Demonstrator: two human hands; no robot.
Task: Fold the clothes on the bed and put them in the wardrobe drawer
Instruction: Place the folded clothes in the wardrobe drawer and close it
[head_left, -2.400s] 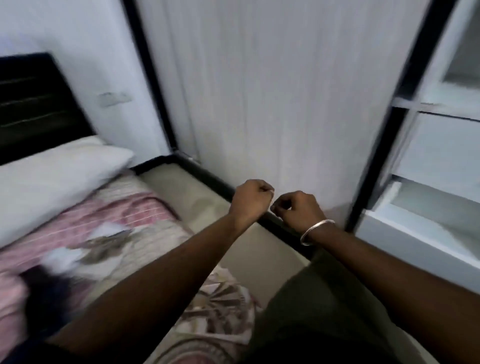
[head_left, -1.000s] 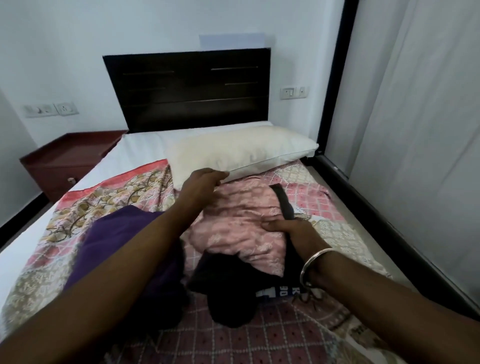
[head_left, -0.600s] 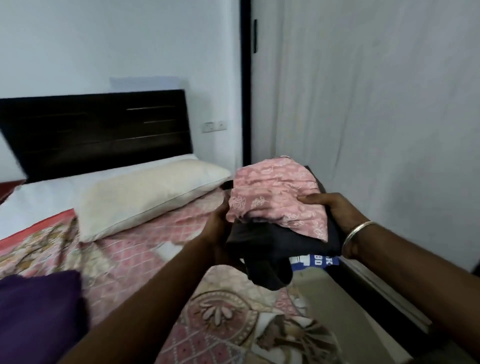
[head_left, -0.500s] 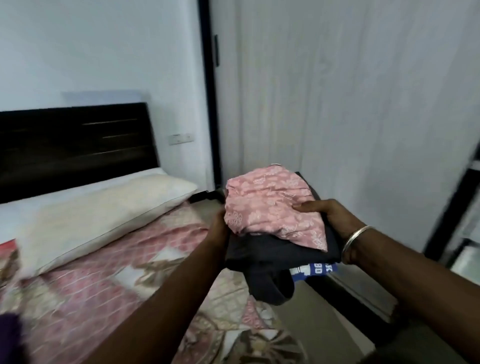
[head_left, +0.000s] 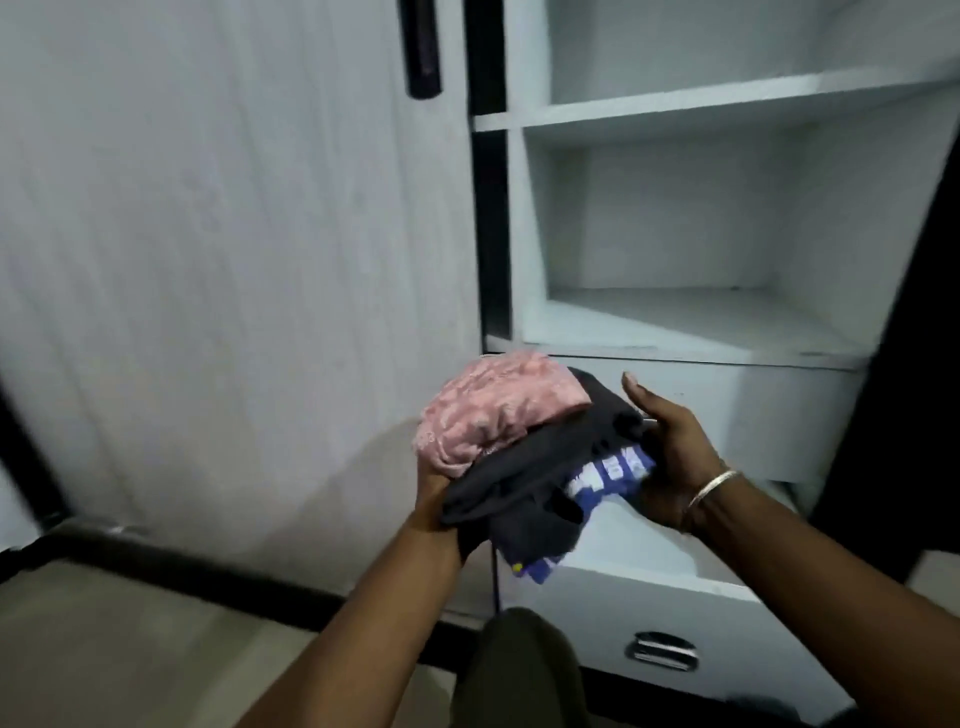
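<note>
Here the folded stack of clothes, a pink patterned garment (head_left: 493, 402) lying on top of a dark grey garment (head_left: 524, 483) with a blue-and-white printed piece (head_left: 608, 470) poking out at its right, sits between the two hands, in the air above the pulled-out white wardrobe drawer (head_left: 675, 582). The left hand (head_left: 434, 499) is under the stack's left end, fingers hidden beneath the cloth, so it seems to cup the load from below. The right hand (head_left: 670, 457) grips the stack's right end, fingers curled into the dark folds and thumb raised; a thin metal bangle (head_left: 711, 486) circles its wrist. Both forearms reach forward from the lower edge. Behind the stack are white wardrobe shelves (head_left: 675, 332), with a pale sliding door (head_left: 234, 260) on the left.
</note>
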